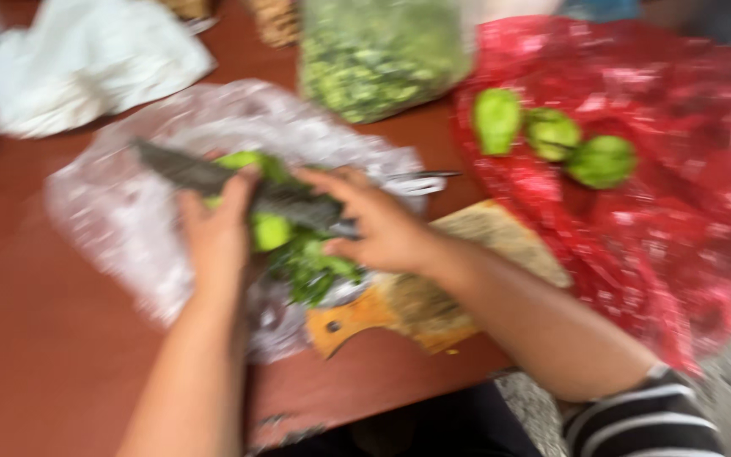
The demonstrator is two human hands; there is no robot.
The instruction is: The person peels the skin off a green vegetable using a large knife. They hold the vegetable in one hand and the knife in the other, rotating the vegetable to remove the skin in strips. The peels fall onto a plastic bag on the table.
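Right hand (382, 228) grips the knife (239, 182) handle, left hand (217, 233) presses its blade over green vegetables (277, 228) on the clear bag (129, 211) mid-table — fingers this near the edge risk a cut.

We note a reddish-brown table (35, 338), a red bag (678, 195) with pale speckling, three green vegetables (552, 140) on it, and a clear bag (378, 51) of green pieces. We record a dark grey knife blade (213, 178), an orange-tan board (382, 317), a white cloth (86, 59), and a black-and-white striped sleeve (645, 419).
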